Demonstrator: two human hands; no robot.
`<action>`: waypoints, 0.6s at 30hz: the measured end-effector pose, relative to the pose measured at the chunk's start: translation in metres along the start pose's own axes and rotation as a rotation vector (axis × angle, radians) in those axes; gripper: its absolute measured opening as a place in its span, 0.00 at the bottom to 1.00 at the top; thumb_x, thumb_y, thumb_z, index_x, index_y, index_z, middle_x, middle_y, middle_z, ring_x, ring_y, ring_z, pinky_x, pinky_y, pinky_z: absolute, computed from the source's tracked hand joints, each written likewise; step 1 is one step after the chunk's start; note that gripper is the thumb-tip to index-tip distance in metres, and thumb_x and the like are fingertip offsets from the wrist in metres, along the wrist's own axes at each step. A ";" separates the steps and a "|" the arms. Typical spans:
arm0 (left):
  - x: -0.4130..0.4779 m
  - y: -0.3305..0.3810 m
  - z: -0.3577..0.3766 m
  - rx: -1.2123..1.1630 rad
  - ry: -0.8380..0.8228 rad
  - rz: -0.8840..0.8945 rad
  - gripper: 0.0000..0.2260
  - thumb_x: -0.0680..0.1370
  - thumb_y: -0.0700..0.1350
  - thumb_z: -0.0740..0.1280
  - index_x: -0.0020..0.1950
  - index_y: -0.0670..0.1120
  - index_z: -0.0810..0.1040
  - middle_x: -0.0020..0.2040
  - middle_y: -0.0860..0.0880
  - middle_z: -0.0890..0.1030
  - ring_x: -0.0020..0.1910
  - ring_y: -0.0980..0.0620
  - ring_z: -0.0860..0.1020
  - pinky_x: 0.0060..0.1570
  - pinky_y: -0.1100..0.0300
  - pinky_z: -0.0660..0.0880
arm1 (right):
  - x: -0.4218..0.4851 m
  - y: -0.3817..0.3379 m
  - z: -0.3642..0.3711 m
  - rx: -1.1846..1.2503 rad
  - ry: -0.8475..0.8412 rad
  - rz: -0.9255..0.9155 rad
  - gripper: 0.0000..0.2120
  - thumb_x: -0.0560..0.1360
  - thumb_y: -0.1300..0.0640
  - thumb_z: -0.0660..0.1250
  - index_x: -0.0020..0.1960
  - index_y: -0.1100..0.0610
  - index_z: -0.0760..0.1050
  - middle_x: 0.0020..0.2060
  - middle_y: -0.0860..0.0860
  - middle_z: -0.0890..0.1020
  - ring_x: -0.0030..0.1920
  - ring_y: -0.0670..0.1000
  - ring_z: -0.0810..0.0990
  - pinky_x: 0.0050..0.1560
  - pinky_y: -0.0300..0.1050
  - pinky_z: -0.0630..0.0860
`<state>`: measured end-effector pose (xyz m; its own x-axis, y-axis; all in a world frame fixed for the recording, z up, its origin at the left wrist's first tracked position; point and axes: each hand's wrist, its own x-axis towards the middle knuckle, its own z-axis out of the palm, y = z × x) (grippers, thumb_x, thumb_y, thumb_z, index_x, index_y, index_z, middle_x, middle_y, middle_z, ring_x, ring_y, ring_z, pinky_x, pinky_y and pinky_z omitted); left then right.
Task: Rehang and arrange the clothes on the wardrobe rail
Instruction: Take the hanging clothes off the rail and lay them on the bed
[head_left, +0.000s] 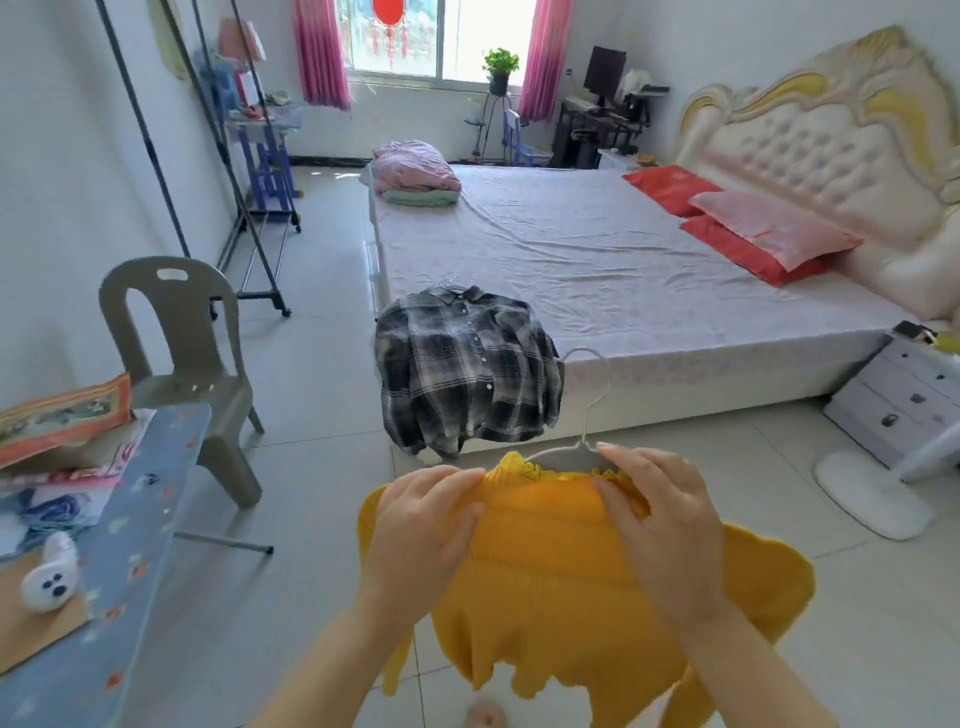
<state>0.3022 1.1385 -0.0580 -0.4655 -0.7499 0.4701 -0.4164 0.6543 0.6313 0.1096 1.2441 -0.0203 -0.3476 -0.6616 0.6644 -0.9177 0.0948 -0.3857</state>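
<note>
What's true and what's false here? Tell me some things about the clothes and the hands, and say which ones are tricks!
1. The left hand and right hand both grip the yellow top at its neck. True.
2. The yellow top has no hanger in it. False: a grey hanger sits in its neck.
3. The plaid shirt lies over the corner of the bed. True.
4. The chair lies tipped over. False: the chair stands upright.
</note>
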 end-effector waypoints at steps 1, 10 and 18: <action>0.014 -0.012 0.002 0.008 0.007 -0.017 0.17 0.75 0.55 0.58 0.58 0.52 0.78 0.53 0.54 0.80 0.54 0.55 0.74 0.55 0.51 0.72 | 0.016 0.004 0.018 0.016 -0.001 -0.009 0.15 0.71 0.51 0.67 0.55 0.56 0.80 0.45 0.50 0.79 0.47 0.45 0.72 0.50 0.35 0.70; 0.172 -0.101 0.025 0.096 0.040 -0.114 0.18 0.74 0.55 0.59 0.59 0.51 0.78 0.53 0.54 0.80 0.52 0.56 0.75 0.54 0.49 0.74 | 0.168 0.050 0.163 0.153 -0.047 0.012 0.13 0.68 0.55 0.71 0.53 0.54 0.81 0.44 0.49 0.80 0.48 0.45 0.73 0.50 0.33 0.68; 0.318 -0.161 0.055 0.098 0.038 -0.147 0.20 0.72 0.55 0.58 0.59 0.51 0.78 0.51 0.60 0.75 0.53 0.60 0.70 0.56 0.53 0.71 | 0.301 0.094 0.260 0.240 -0.131 0.072 0.15 0.68 0.60 0.75 0.54 0.53 0.81 0.44 0.46 0.79 0.49 0.48 0.75 0.52 0.23 0.63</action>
<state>0.1786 0.8006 -0.0439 -0.3649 -0.8402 0.4011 -0.5531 0.5422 0.6326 -0.0311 0.8602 -0.0224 -0.3683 -0.7515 0.5474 -0.8142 -0.0236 -0.5801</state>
